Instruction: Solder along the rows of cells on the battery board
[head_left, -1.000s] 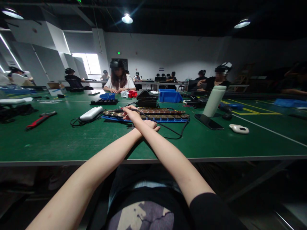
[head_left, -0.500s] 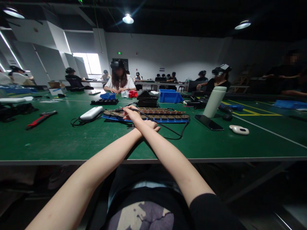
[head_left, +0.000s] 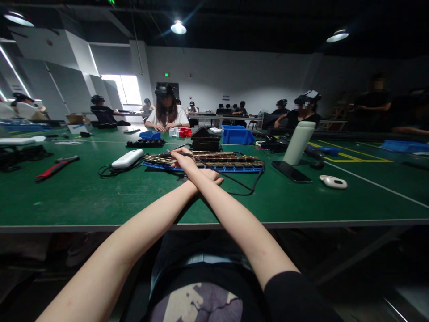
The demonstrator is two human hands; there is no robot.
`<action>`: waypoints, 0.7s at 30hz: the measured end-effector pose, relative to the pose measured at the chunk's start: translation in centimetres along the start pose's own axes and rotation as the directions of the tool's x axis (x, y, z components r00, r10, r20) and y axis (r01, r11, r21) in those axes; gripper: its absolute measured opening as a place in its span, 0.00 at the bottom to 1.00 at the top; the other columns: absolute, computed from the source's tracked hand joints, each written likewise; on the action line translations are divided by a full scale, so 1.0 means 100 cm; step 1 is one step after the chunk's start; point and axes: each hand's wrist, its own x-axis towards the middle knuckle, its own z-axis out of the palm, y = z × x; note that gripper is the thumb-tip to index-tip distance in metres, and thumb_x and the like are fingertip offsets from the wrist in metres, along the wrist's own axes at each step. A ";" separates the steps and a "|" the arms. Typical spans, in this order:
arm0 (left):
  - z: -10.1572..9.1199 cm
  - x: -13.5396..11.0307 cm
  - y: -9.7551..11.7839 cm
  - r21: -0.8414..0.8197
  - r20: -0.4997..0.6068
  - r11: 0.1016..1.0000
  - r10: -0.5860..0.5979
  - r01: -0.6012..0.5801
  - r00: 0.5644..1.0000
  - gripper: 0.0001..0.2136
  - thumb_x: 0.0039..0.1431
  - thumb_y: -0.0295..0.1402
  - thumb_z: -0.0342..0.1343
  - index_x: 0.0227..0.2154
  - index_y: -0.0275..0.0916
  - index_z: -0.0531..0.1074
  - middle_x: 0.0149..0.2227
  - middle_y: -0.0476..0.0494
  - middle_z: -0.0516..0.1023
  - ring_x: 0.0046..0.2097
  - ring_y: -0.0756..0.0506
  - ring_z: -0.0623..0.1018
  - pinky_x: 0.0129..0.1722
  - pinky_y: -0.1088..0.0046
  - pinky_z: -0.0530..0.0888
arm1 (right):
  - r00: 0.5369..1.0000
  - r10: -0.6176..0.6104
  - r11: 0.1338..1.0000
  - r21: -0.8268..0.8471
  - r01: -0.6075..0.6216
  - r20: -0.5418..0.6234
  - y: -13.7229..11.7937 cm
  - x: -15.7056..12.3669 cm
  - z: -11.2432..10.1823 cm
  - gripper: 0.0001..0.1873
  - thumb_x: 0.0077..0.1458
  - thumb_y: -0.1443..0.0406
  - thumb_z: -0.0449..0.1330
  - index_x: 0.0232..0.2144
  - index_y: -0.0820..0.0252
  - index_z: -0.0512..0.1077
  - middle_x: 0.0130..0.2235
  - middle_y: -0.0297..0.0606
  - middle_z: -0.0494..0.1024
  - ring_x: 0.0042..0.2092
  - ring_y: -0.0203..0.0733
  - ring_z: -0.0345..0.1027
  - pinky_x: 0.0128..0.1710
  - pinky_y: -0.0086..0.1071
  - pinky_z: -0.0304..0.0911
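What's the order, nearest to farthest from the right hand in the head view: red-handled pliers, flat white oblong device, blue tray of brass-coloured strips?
1. Blue tray of brass-coloured strips: under the right hand gripping a black corded tool.
2. Flat white oblong device: left of it.
3. Red-handled pliers: far left.

On the table [head_left: 83, 197] the tray [head_left: 234, 162] lies in the middle, a tool [head_left: 166, 155] over its left end. A box [head_left: 205, 139] stands behind the tray at twelve o'clock and a bin [head_left: 237, 135] at one. At its nine o'clock sits a charger [head_left: 127, 158], with pliers [head_left: 55, 168] further out, and at three stand a bottle [head_left: 299, 142] and a phone [head_left: 291, 171].

Left hand [head_left: 212, 176] mostly under right forearm [head_left: 234, 214]; corded tool [head_left: 166, 154] too small.
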 end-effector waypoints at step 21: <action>0.003 0.002 -0.001 0.015 -0.021 1.000 0.010 -0.010 1.000 0.22 0.61 0.47 0.40 0.39 0.39 0.75 0.39 0.39 0.79 0.40 0.39 0.78 0.38 0.66 0.72 | 0.998 -0.058 0.994 0.087 0.060 -0.021 0.000 -0.001 0.001 0.03 0.47 0.66 0.59 0.26 0.59 0.68 0.23 0.26 0.70 0.21 0.29 0.66 0.23 0.24 0.67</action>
